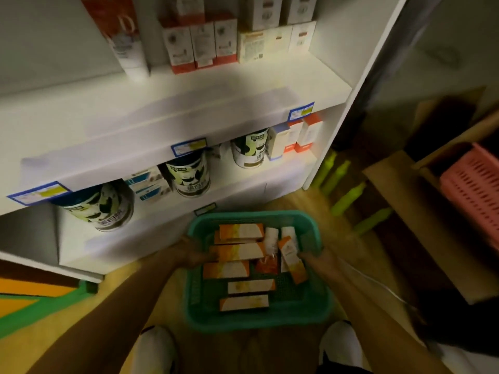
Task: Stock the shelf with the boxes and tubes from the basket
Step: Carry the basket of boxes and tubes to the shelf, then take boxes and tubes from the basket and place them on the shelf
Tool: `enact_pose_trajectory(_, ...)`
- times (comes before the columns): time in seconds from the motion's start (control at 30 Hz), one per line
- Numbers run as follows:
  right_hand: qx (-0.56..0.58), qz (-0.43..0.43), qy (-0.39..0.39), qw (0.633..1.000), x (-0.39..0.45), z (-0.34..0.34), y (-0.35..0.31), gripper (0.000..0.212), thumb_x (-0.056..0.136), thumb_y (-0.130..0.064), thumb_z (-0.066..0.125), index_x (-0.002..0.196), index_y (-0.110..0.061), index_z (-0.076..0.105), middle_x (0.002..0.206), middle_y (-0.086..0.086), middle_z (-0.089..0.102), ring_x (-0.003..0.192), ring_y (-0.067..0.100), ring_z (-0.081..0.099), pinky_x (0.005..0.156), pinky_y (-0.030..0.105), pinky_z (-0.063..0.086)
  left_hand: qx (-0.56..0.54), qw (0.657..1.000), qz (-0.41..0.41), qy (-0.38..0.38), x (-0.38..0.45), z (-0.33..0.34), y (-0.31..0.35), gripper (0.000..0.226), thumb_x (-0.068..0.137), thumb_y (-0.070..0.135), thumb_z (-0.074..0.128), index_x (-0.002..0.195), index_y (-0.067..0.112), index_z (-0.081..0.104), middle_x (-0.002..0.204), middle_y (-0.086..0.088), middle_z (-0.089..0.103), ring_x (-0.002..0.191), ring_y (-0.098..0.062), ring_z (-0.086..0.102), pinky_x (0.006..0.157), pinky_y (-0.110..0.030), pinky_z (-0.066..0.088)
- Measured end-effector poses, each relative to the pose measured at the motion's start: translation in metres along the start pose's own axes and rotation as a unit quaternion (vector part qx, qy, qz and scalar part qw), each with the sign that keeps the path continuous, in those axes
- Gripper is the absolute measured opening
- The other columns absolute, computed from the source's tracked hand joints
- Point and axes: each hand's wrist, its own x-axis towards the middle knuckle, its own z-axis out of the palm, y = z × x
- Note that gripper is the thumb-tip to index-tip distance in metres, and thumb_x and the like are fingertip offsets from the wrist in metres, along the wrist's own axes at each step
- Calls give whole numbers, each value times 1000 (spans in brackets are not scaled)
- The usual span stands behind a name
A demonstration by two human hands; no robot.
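A green basket point(321, 306) sits on the floor in front of the white shelf point(189, 101). It holds several orange-and-white boxes point(244, 303) lying flat and two white tubes point(271, 240) near its far side. My left hand point(195, 253) reaches in from the left and grips the left end of a long box point(240, 252). My right hand point(317, 259) comes in from the right, its fingers holding a tilted orange-and-white box point(291, 261). Both hands are blurred.
The middle shelf board has bare room at its front; red-and-white boxes point(201, 47) stand at its back. Cans point(189, 176) and small boxes fill the lower shelf. A pink crate point(475, 193) in cardboard stands at right. My white shoes point(156, 349) flank the basket.
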Motion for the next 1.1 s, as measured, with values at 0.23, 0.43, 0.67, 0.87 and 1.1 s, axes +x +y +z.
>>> enact_pose_trajectory(0.23,-65,-51,28,996,14,8,16,64,81,-43,74,135,-16,52,134,13,58,121,31,57,100,52,49,115,993,6,17,-17,7,49,75,75,83,52,136,39,48,137,-4,57,119,-22,57,102,-42,49)
enact_pose_trajectory(0.43,-279,-185,-10,942,-8,50,-9,78,84,-48,64,147,-15,32,148,11,38,131,29,44,106,45,42,175,976,79,102,-12,27,102,83,89,48,63,155,19,23,159,-12,28,141,-32,38,112,-46,39)
enact_pose_trajectory(0.67,-419,-212,-63,881,23,84,-15,80,80,-48,67,144,-17,31,139,13,48,125,34,48,102,47,43,264,957,93,73,22,42,109,71,89,54,61,143,14,39,147,-16,41,131,-36,46,104,-49,45)
enact_pose_trajectory(0.87,-485,-276,-35,829,42,106,-12,75,82,-40,64,148,-21,32,143,11,45,130,34,43,108,67,26,246,961,88,88,44,36,90,94,89,46,65,158,15,10,164,-12,14,147,-34,26,111,-51,38)
enact_pose_trajectory(1.1,-529,-308,-47,789,40,108,-5,67,84,-31,66,145,-21,39,148,14,37,133,37,37,110,72,15,261,955,106,89,55,36,78,96,91,44,64,160,18,1,165,-11,7,150,-35,20,113,-55,36)
